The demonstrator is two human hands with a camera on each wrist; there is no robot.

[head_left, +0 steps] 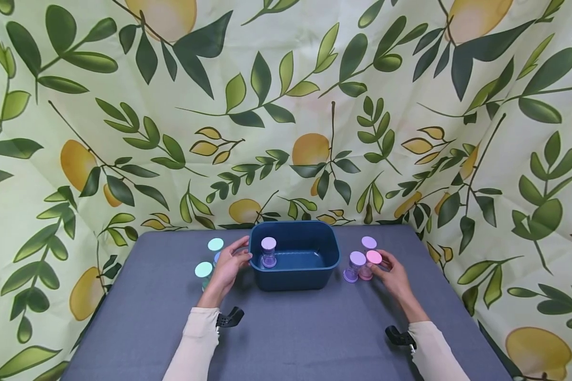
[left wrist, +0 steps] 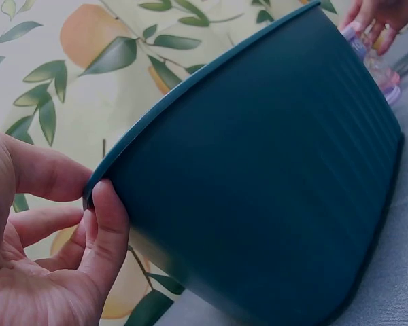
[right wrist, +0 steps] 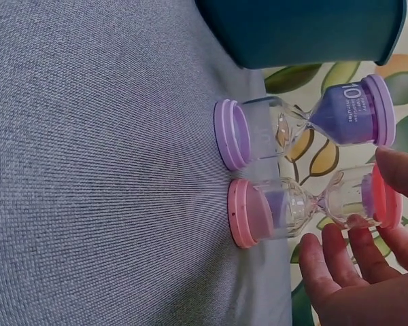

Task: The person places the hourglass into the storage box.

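My left hand (head_left: 226,268) pinches the rim of the dark-blue plastic bin (head_left: 293,279); my right hand (head_left: 393,276), fingers curled, grips the top of a pink-capped clear glass hourglass (right wrist: 296,207), upright on grey cloth (right wrist: 109,170) beside a purple-capped hourglass (right wrist: 340,115).

Left cream fabric sleeve (head_left: 193,341) and matching right cream fabric sleeve (head_left: 436,349), both long; left black curved wrist device (head_left: 231,317), similar right black wrist device (head_left: 398,336).

A free gap lies between blue bin (head_left: 291,280) and purple hourglass (head_left: 356,260), which crowds the pink hourglass (right wrist: 294,208), perhaps touching it.
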